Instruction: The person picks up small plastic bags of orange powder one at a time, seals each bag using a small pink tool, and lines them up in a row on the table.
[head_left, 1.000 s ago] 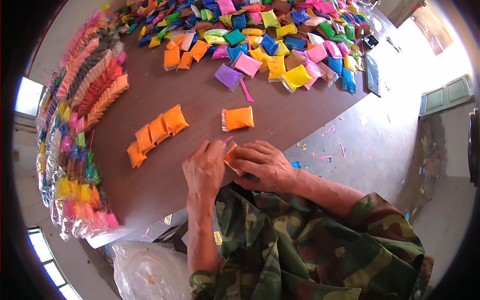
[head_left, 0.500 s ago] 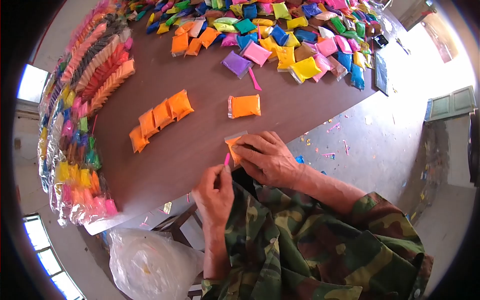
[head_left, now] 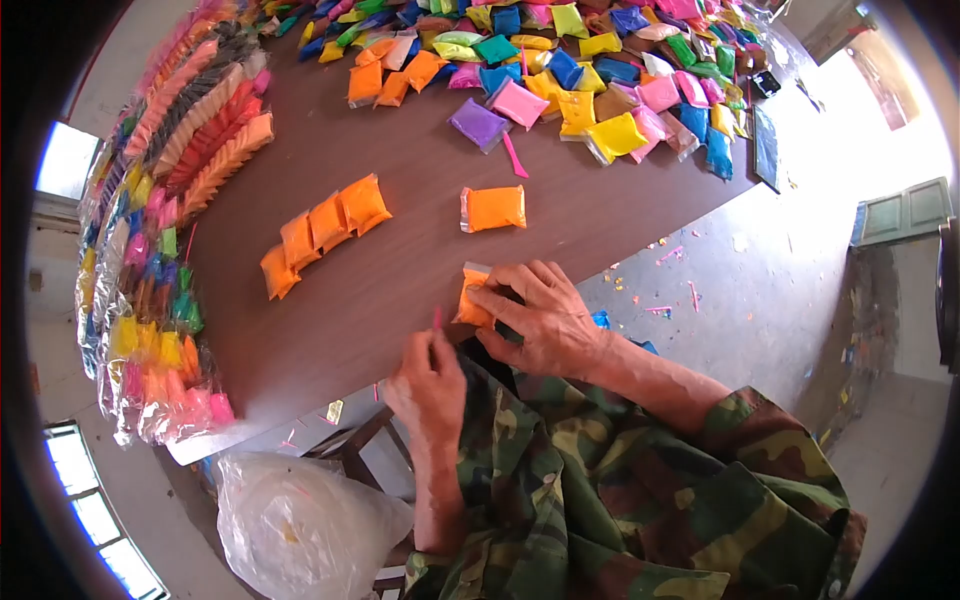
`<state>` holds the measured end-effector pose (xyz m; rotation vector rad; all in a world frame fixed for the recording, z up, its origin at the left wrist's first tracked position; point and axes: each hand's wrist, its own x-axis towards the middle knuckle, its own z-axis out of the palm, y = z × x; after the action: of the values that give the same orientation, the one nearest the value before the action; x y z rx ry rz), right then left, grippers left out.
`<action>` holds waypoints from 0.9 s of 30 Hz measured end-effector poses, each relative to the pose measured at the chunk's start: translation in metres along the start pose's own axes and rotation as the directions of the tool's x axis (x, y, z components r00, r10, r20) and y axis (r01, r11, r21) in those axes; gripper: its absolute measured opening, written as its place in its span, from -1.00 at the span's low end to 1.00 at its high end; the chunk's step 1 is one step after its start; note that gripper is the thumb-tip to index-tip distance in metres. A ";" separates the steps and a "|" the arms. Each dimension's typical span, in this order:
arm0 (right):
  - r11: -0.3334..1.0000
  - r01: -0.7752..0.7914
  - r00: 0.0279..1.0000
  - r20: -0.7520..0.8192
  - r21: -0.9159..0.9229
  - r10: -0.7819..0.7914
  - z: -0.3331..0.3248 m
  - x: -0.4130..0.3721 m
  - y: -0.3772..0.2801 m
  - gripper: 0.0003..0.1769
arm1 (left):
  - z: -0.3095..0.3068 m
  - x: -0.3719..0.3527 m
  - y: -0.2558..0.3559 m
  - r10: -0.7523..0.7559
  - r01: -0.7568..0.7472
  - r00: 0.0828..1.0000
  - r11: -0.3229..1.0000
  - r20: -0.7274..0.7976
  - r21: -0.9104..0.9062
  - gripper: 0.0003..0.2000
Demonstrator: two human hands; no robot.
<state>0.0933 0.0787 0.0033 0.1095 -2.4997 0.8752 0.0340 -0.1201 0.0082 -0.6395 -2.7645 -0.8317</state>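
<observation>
My right hand [head_left: 538, 312] grips a small clear packet filled with something soft and orange [head_left: 474, 292] at the table's near edge, its fingers over the packet's right side. To the left of it, my left hand [head_left: 427, 385] is closed around a thin pink plastic stick [head_left: 437, 318], whose tip shows above the fingers, apart from the packet. Farther in lies a single orange packet [head_left: 497, 209]. A slanting row of several orange packets [head_left: 327, 222] rests to its left.
Many coloured packets [head_left: 590, 105] are heaped at the table's far side, with a pink plastic tool [head_left: 514, 157] before them. Rows of bagged packets [head_left: 215, 165] line the left side. A plastic-covered bundle [head_left: 305, 520] stands below the table at left.
My left hand has drawn the pink stick a little left, away from the orange packet. The right hand keeps its hold, and the packet is tilted slightly differently.
</observation>
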 end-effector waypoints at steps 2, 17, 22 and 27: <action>1.000 -0.010 0.999 0.041 -0.008 0.011 -0.003 0.000 -0.003 -0.38 | -0.007 0.005 -0.001 -0.053 0.054 0.998 0.997 0.019 -0.063 -0.94; 1.000 -0.019 0.993 0.116 -0.013 0.020 -0.009 0.003 -0.003 -0.25 | -0.003 -0.012 0.026 0.171 -0.171 0.985 0.969 -0.012 -0.178 -0.98; 0.999 -0.052 0.991 0.120 0.005 0.051 -0.008 0.002 -0.003 -0.24 | 0.009 -0.012 0.010 0.024 -0.027 0.999 0.995 -0.027 -0.093 -0.96; 0.999 -0.046 0.995 0.094 0.013 0.045 -0.005 0.000 -0.004 -0.23 | 0.001 -0.013 0.020 0.065 -0.074 0.996 0.983 -0.059 -0.170 -0.94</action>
<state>0.0968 0.0787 0.0091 0.1013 -2.5918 0.9279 0.0544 -0.1093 0.0134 -0.7281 -2.6262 -1.0643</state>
